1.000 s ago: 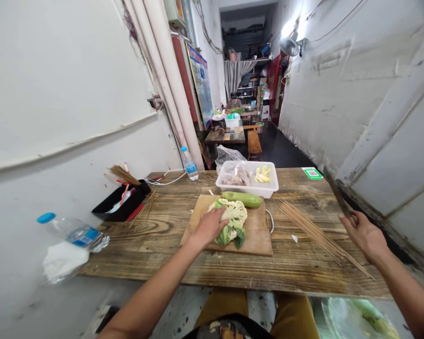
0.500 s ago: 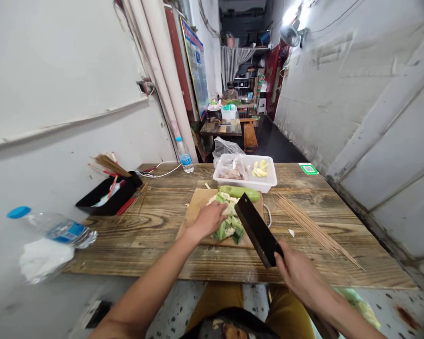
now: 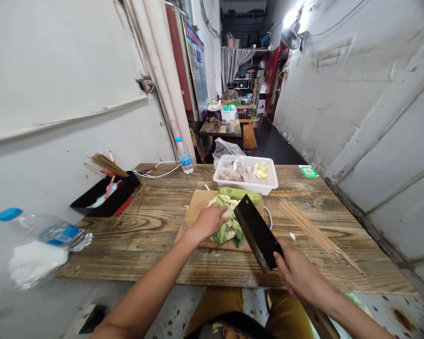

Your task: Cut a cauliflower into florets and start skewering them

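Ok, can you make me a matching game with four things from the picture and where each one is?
1. cleaver
2. cauliflower
3. white tub
4. green card

A. under the left hand
B. near the table's far right corner
C. in the right hand
D. just beyond the cutting board

Pairs: 1-C, 2-A, 3-D, 4-B
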### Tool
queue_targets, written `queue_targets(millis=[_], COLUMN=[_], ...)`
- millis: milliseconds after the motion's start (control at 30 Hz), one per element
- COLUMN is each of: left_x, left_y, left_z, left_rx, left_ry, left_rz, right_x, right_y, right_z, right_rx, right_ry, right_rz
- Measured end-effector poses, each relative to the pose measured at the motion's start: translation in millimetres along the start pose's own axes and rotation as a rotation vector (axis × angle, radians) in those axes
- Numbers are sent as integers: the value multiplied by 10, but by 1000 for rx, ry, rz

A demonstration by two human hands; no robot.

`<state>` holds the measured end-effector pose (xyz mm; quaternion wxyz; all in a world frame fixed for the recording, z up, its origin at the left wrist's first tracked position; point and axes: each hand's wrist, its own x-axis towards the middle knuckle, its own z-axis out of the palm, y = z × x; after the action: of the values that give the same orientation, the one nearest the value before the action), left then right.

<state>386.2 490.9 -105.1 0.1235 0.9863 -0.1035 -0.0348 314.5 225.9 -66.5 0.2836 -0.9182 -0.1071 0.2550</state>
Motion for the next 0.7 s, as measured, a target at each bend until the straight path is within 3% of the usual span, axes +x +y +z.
queue_targets(millis=[267,400,567,700], left_x=[5,19,56,47], left_y=[-10,-29,-45,-16], left_z=[7,23,7,6], left_rx=[6,-10,-5,5], left_ry=[-16,-5,-17,1], left_rz=[40,52,41,47], right_x=[153,251,243,165], right_y=[-206,-306,-555,-696], right_z=[-91,-268,-495,-441], right_rx=[-72,-46,-205,-313], right_ry=[-29,-143,-167,-177], right_rz=[-34,44,10,-11])
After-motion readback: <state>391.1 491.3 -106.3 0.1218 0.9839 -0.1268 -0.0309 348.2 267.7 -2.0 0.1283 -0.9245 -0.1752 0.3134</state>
